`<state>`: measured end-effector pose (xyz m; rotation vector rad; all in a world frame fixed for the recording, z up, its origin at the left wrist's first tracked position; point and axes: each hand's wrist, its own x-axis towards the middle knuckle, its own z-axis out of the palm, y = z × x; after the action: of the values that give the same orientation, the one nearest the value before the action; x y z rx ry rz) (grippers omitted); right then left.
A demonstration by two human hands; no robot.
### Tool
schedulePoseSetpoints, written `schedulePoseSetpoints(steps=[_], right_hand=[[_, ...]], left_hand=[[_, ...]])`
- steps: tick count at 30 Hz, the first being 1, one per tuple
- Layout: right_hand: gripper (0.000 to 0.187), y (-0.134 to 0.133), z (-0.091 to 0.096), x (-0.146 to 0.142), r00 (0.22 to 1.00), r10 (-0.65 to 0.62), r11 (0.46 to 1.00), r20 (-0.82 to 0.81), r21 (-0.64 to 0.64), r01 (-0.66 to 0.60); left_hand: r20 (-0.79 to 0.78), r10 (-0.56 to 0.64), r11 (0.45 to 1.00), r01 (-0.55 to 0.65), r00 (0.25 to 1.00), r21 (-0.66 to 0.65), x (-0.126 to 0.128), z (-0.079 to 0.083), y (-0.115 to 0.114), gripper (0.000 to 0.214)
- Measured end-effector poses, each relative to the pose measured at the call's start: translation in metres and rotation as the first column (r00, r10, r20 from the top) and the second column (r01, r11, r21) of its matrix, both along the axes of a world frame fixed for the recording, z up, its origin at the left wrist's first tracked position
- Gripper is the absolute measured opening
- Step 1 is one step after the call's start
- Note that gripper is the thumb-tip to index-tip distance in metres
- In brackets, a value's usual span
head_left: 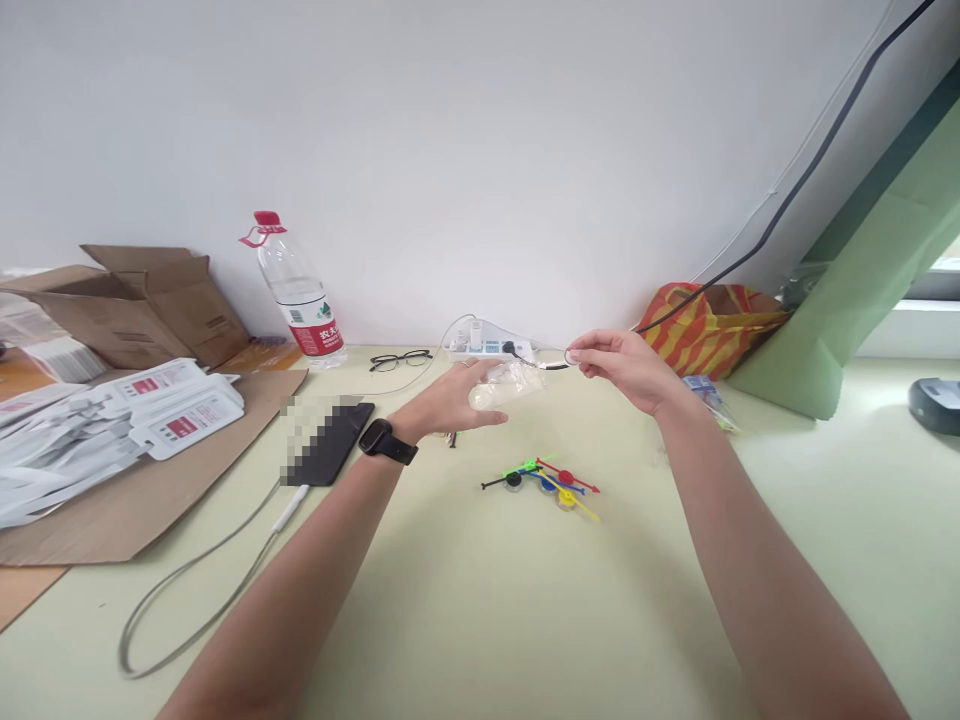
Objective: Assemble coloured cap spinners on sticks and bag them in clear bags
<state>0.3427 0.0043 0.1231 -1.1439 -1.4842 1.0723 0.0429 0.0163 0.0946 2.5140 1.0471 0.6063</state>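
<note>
My left hand (454, 400), with a black watch (386, 441) on its wrist, has thumb and fingers spread apart. A crumpled clear plastic bag (514, 388) lies beside and beyond its fingers; whether they touch it I cannot tell. My right hand (619, 368) is raised, thumb and fingertips pinched on a small, clear, round-edged piece (571, 356) too small to name. Nearer to me on the table, several plastic arrow spinners lie in a loose cluster: black (513, 480), green (531, 465), red (566, 478), blue (548, 483) and yellow (566, 500), with clear round bases.
Behind my hands lies a white power strip (491, 341) with plugs and cables. Glasses (401, 359), a water bottle (304, 300), a phone (334, 445) on a cable, flat white packages (180, 415) and a cardboard box (150, 305) are left. A red-yellow bag (709, 325) stands right.
</note>
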Motion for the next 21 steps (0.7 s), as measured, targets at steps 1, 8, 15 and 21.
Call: schedulePoseSetpoints(steps=[1, 8, 15, 21], right_hand=[[0.027, -0.002, 0.001, -0.003, 0.999, -0.004, 1.000, 0.038, 0.017, 0.004], [0.028, -0.009, 0.003, -0.015, 0.972, 0.044, 0.998, 0.229, 0.024, -0.050], [0.029, -0.006, -0.004, -0.013, 0.957, 0.074, 0.997, 0.279, 0.002, -0.077], [0.036, -0.009, -0.002, -0.011, 0.928, 0.065, 0.996, 0.368, 0.028, -0.081]], left_hand=[[0.003, -0.003, 1.000, 0.003, 1.000, -0.014, 0.001, 0.000, 0.000, 0.088], [0.009, -0.026, 1.000, 0.026, 1.000, -0.003, 0.011, 0.003, -0.007, 0.084], [-0.080, 0.030, 0.994, -0.038, 0.996, -0.101, 0.006, -0.004, -0.001, 0.090], [-0.026, 0.036, 0.980, -0.040, 0.999, -0.195, 0.005, -0.007, 0.004, 0.089]])
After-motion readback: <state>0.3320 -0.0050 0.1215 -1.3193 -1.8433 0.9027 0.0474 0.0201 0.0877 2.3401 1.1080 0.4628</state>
